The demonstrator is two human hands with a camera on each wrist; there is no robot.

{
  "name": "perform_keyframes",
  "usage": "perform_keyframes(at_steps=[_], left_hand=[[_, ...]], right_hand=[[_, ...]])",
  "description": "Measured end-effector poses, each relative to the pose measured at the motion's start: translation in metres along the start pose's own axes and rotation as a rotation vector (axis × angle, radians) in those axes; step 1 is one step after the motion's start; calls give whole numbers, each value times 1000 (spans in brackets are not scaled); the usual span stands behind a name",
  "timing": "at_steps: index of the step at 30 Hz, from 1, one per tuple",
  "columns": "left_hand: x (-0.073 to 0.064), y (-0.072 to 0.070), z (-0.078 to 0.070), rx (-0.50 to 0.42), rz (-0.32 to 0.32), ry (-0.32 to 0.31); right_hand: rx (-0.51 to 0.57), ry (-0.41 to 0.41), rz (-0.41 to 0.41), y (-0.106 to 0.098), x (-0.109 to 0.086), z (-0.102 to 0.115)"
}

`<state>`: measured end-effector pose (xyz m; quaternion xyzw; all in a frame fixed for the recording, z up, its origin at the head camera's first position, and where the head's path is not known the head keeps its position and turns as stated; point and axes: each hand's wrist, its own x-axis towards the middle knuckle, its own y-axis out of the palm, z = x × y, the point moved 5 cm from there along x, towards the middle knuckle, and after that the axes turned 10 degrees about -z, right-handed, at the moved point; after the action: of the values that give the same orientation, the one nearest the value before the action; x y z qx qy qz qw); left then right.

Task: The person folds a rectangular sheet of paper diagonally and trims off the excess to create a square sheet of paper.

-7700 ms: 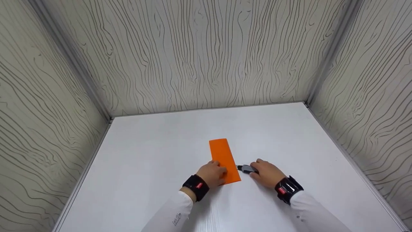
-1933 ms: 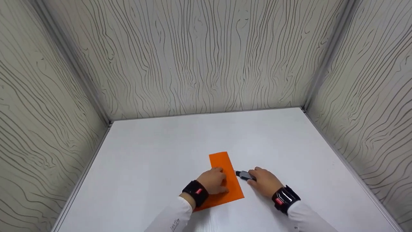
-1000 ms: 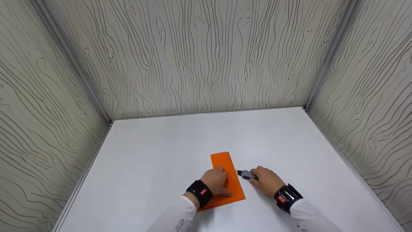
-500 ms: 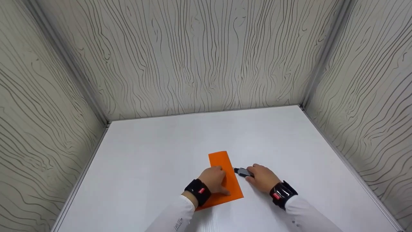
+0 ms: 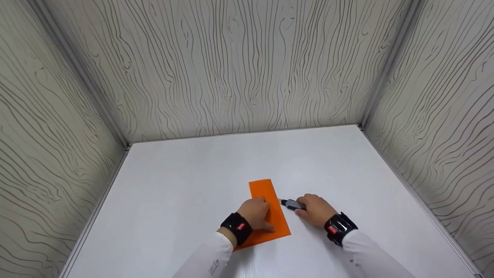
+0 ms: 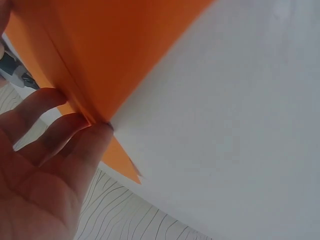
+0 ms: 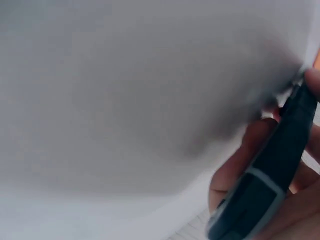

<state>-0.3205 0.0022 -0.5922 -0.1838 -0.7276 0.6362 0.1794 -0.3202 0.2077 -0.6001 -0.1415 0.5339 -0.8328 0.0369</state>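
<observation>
Orange paper [image 5: 263, 188] lies on the white table, its lower left part under my left wrist. With fingers spread, my left hand [image 5: 254, 213] presses on it. The left wrist view has several fingertips of the left hand [image 6: 45, 180] along a crease in the paper [image 6: 120, 40], one flap of which rises off the table. My right hand [image 5: 316, 209] grips a grey and black utility knife [image 5: 294, 204], blade tip at the paper's right edge. The knife [image 7: 270, 170] fills the lower right of the right wrist view; whether its blade touches the paper I cannot tell.
The white table [image 5: 185, 185] is bounded by a wood-patterned back wall [image 5: 239, 69] and side walls [image 5: 42, 116], with grey metal posts [image 5: 380, 81] in the corners. White table surface surrounds the paper on the left, far side and right.
Since the oldest frame, the paper has come nearer, and a wider lower part shows beneath the left wrist. Over the last second the knife has slid slightly away along the paper's right edge.
</observation>
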Motion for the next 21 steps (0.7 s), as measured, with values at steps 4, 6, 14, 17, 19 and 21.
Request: perform_keyframes(at_steps=[4, 6, 14, 17, 19, 21], left_hand=[[-1, -2, 0, -8, 5, -8], [-1, -4, 0, -7, -1, -8], [2, -5, 1, 11, -16, 21], [3, -3, 0, 45, -26, 55], [4, 0, 0, 55, -22, 58], [4, 2, 0, 52, -19, 49]], right_hand=[[-8, -12, 6, 0, 2, 1], [-15, -22, 3, 1, 3, 3], [-11, -32, -21, -3, 6, 5], [-18, -56, -41, -2, 6, 6], [-18, -56, -42, 0, 6, 6], [-13, -48, -38, 2, 6, 6]])
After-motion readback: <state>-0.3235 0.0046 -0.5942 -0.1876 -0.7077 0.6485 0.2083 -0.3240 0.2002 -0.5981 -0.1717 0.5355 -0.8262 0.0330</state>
